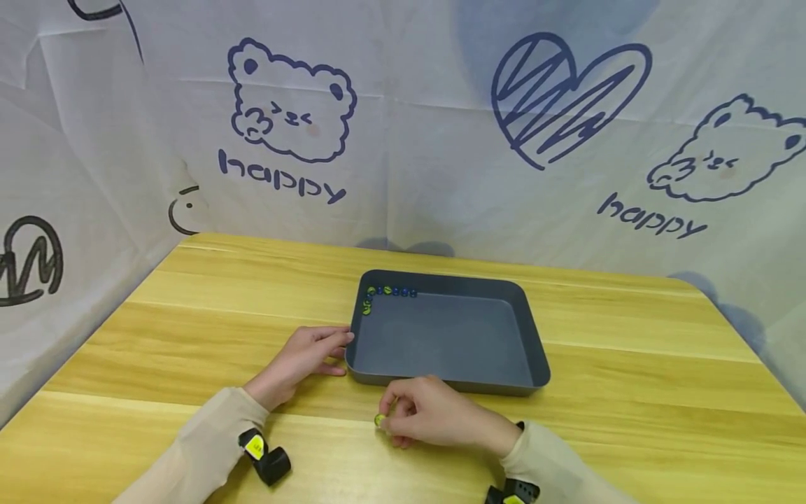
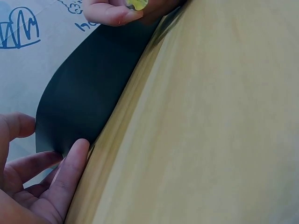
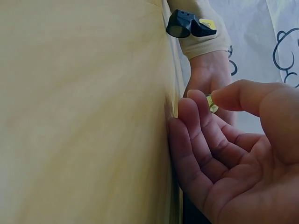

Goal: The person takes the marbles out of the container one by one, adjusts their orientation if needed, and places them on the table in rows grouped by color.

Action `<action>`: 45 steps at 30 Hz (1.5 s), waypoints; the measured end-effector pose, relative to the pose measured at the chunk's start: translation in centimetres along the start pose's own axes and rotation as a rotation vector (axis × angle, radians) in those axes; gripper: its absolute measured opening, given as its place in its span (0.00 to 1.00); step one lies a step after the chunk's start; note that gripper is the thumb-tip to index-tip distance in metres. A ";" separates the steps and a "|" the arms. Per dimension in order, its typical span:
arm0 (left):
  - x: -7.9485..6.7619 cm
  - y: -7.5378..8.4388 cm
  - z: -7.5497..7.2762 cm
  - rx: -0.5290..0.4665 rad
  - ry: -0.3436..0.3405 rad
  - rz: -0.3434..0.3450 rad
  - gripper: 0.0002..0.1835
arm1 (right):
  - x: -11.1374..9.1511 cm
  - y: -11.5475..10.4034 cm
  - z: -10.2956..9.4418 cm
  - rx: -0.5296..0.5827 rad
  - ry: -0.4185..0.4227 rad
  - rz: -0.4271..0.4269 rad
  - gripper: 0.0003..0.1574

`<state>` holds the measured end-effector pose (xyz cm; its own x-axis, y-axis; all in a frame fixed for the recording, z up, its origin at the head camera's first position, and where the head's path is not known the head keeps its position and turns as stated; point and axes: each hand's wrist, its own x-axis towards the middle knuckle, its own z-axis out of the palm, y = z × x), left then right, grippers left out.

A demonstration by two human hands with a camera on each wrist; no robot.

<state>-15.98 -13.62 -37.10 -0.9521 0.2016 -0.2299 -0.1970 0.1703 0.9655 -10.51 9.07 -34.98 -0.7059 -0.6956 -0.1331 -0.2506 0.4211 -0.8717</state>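
Note:
Between thumb and fingertips, my right hand [image 1: 434, 413] pinches a yellow-green glass marble [image 1: 380, 420], just in front of the tray's near side. The right wrist view shows the marble [image 3: 212, 103] partly covered by the fingertips. My left hand [image 1: 302, 360] touches the outside of the dark grey tray [image 1: 447, 385] near its front left corner, fingers extended and loosely bent. In the left wrist view its fingertips rest at the tray wall [image 2: 88, 88]. Inside the tray, blue marbles [image 1: 404, 292] and yellow-green marbles [image 1: 366, 309] line the far left corner in an L shape.
The tray stands on a light wooden table [image 1: 189, 315]. Behind it hangs a white cloth [image 1: 428, 182] with blue drawings. Each wrist wears a black camera [image 1: 273, 465] on a strap over a beige sleeve [image 1: 201, 441].

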 end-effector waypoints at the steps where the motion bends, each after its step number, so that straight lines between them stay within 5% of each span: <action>1: 0.0 0.0 0.0 0.000 0.000 0.001 0.25 | 0.0 0.0 0.0 -0.003 0.001 0.002 0.03; 12: -0.2 0.0 -0.2 0.003 0.008 0.000 0.24 | 0.2 -0.1 0.1 -0.048 0.001 -0.003 0.03; 23: 0.2 0.1 0.0 -0.009 0.026 0.003 0.23 | 0.6 -0.4 -0.2 -0.210 -0.024 -0.021 0.05; 45: 0.2 -0.1 0.0 -0.002 0.019 0.006 0.23 | 1.0 -0.4 0.1 -0.260 -0.045 0.017 0.05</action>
<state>-16.14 -13.56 -37.28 -0.9577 0.1841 -0.2214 -0.1915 0.1668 0.9672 -11.05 8.15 -34.81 -0.6827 -0.7100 -0.1728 -0.4047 0.5643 -0.7195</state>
